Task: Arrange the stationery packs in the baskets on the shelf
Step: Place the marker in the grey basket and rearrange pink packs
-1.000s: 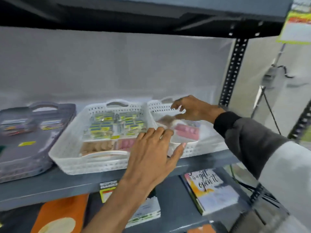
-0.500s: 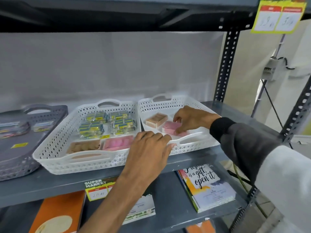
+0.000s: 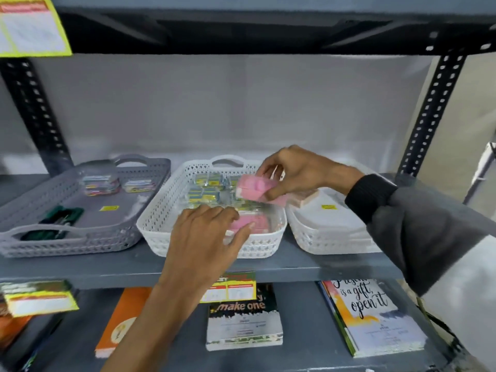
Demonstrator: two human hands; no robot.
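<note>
Lifted since the earlier frame, the pink pack (image 3: 255, 189) is pinched in the right hand (image 3: 300, 171) above the middle white basket (image 3: 161, 224), at its 2 o'clock corner. Left hand (image 3: 206, 237) rests spread open on a second pink pack (image 3: 251, 221) at 5 o'clock.

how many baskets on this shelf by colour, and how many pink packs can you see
Grey baskets: 1, the grey basket on the left.
White baskets: 2, the middle white basket and the right white basket.
Pink packs: 2, the held pink pack in the right hand, and the pink pack in the basket by the left hand.
Total: 3 baskets, 2 pink packs.
</note>
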